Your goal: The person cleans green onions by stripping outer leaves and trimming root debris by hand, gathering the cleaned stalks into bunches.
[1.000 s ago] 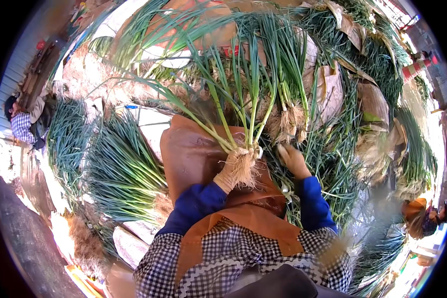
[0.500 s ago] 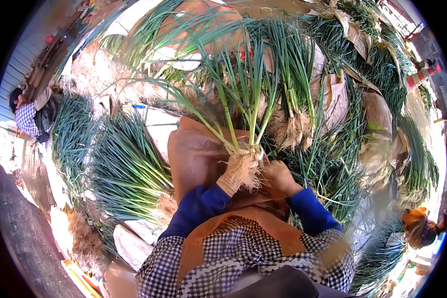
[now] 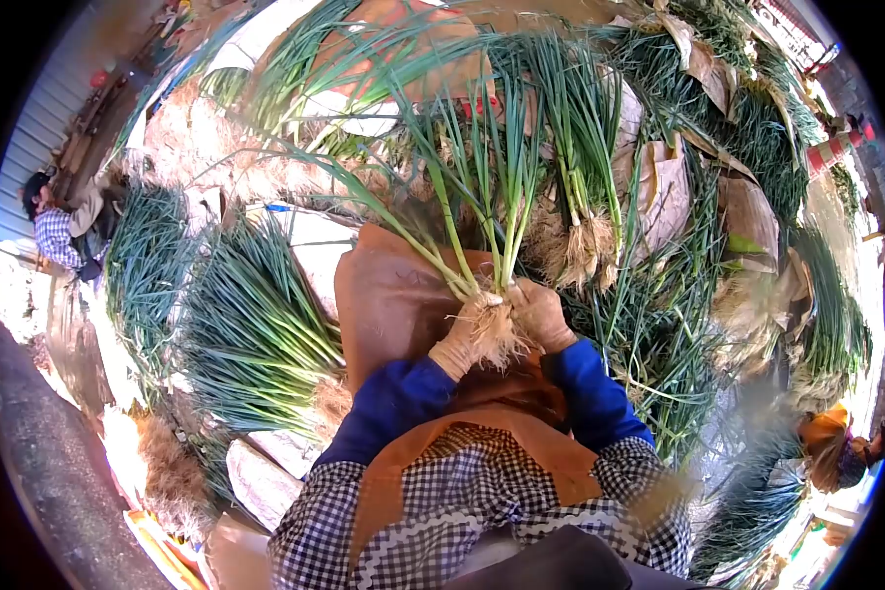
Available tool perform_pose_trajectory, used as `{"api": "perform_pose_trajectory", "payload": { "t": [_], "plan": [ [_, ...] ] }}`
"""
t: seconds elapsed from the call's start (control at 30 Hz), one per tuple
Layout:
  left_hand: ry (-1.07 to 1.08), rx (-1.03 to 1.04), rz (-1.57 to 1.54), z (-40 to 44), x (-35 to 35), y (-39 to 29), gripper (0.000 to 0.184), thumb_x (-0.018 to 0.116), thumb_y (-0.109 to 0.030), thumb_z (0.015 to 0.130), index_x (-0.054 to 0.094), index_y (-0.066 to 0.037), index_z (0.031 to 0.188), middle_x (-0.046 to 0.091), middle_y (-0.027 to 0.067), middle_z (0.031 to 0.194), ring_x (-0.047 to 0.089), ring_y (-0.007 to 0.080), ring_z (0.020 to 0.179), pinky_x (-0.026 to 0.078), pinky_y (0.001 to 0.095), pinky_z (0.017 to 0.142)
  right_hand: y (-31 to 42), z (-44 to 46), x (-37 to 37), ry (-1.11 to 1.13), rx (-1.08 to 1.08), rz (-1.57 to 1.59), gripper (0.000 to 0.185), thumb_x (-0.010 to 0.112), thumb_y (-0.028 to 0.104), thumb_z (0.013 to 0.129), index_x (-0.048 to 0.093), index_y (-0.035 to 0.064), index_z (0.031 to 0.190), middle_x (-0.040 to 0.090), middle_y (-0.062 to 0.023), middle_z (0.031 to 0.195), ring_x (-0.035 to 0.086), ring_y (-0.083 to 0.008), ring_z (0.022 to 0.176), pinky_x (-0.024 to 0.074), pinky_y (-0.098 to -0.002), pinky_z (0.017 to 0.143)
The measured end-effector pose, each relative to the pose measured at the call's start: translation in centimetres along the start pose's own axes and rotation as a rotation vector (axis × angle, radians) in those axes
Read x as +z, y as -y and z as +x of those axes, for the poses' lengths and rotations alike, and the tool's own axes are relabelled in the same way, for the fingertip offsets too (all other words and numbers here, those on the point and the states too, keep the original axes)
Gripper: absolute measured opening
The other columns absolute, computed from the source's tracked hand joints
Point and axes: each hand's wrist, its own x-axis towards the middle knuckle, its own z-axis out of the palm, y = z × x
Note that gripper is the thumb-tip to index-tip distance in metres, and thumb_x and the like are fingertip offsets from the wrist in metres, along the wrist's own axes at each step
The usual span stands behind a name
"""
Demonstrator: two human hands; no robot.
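Note:
A small bunch of green onions (image 3: pixel 507 231) stands upright over my lap, its pale hairy roots (image 3: pixel 497 329) hanging down and its leaves fanning away from me. My left hand (image 3: pixel 455 347) is closed around the bunch at the root end, with its fingers partly covered by the roots. On the other side, my right hand (image 3: pixel 542 315) is closed at the base of the stalks, its fingertips hidden against the bunch. Beneath both hands lies a brown apron (image 3: pixel 388 290) spread over my lap.
To the left lies a large pile of green onions (image 3: pixel 256 334), roots toward me. Another bunch (image 3: pixel 585 187) lies ahead to the right, beside loose green leaves (image 3: pixel 649 344). One person (image 3: pixel 59 231) sits at far left; another person (image 3: pixel 836 447) is at far right.
My right hand has moved left and slightly up, from beside the roots onto the base of the bunch. My left hand keeps its hold, and the bunch has barely shifted.

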Motion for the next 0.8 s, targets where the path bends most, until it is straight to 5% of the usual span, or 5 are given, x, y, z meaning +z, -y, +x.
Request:
{"api": "perform_pose_trajectory", "payload": {
  "t": [0.23,0.37,0.43,0.7,0.8],
  "plan": [
    [-0.072,-0.143,0.058,-0.4,-0.3,-0.7,0.026,0.056,-0.009,0.079,0.054,0.003,0.102,0.061,0.0116,0.086,0.061,0.0183,0.076,0.052,0.0280,0.066,-1.9,-8.9,-9.5,0.573,0.181,0.330,0.027,0.047,0.026,0.091,0.063,0.0040,0.090,0.061,-0.0055,0.067,0.053,-0.0121,0.056,0.0479,-0.0291,0.059],
    [-0.135,-0.086,0.193,-0.7,3.2,0.0,0.030,0.060,-0.009,0.077,0.055,0.003,0.104,0.062,0.0124,0.088,0.062,0.0189,0.077,0.052,0.0272,0.065,-6.8,-6.7,-9.8,0.106,0.111,-1.081,0.023,0.054,0.030,0.084,0.065,0.0125,0.095,0.064,-0.0100,0.093,0.062,-0.0264,0.081,0.0478,-0.0324,0.076],
    [-0.133,-0.028,0.249,-1.0,3.7,0.5,0.027,0.060,-0.009,0.078,0.055,0.002,0.102,0.062,0.0108,0.085,0.061,0.0186,0.075,0.052,0.0274,0.067,-6.1,-3.4,-7.5,-0.154,0.015,-0.350,0.021,0.057,0.027,0.083,0.064,0.0100,0.093,0.064,-0.0103,0.091,0.061,-0.0283,0.083,0.0480,-0.0359,0.074],
    [-0.193,-0.041,0.570,0.1,0.5,1.8,0.023,0.058,-0.005,0.079,0.058,0.001,0.101,0.062,0.0095,0.084,0.061,0.0192,0.074,0.053,0.0293,0.066,2.1,12.1,-4.1,0.013,-0.264,-1.203,0.034,0.058,0.030,0.082,0.058,0.0102,0.109,0.063,-0.0127,0.087,0.061,-0.0238,0.074,0.0489,-0.0350,0.068],
    [-0.211,0.083,0.430,-0.1,2.2,1.7,0.016,0.060,-0.004,0.076,0.059,0.000,0.091,0.060,0.0054,0.073,0.058,0.0160,0.061,0.049,0.0256,0.057,1.1,12.8,-6.6,0.159,-0.437,0.269,0.017,0.049,0.013,0.087,0.063,0.0031,0.084,0.064,-0.0105,0.088,0.061,-0.0180,0.078,0.0491,-0.0308,0.072]
  ]
}}
